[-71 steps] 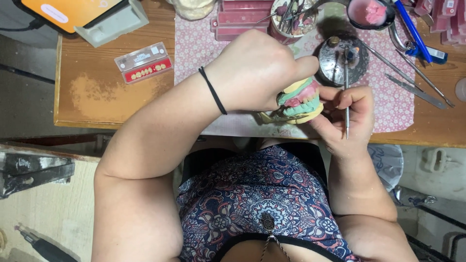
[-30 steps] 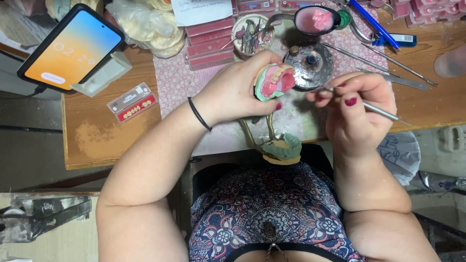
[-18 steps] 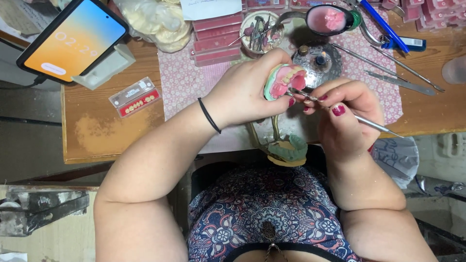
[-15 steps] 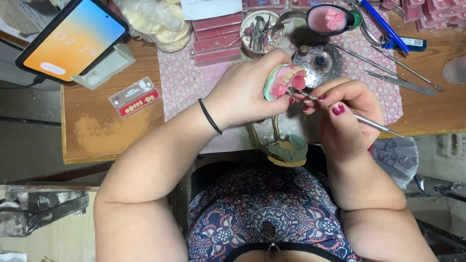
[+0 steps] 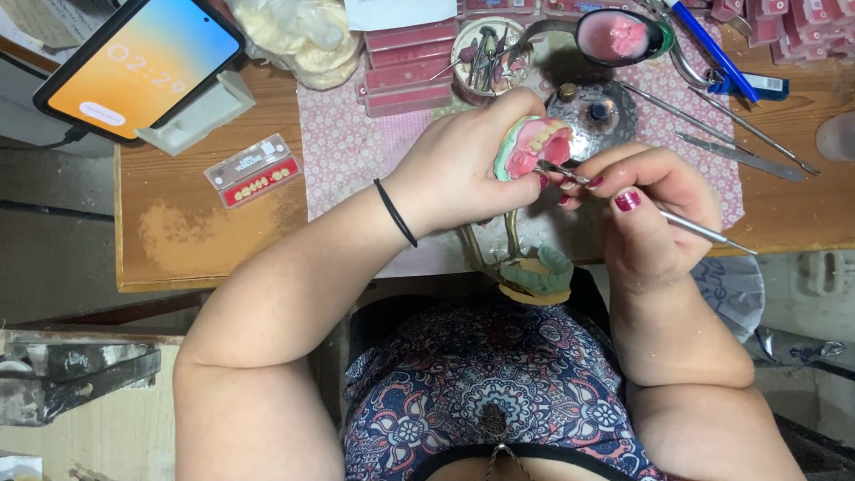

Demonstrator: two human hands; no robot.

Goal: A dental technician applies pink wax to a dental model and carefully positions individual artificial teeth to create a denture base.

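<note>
Above the desk (image 5: 214, 240) edge, my left hand (image 5: 463, 165) gripped the denture (image 5: 533, 147); right hand (image 5: 655, 209), at its 3 o'clock, pinched the carver (image 5: 695, 230). Teeth set; wax trimming seemingly unfinished.

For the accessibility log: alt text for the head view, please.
The left hand holds a pink-and-green wax denture model while the right hand works a thin metal carving tool against it, above a wooden workbench with a propped phone.
</note>
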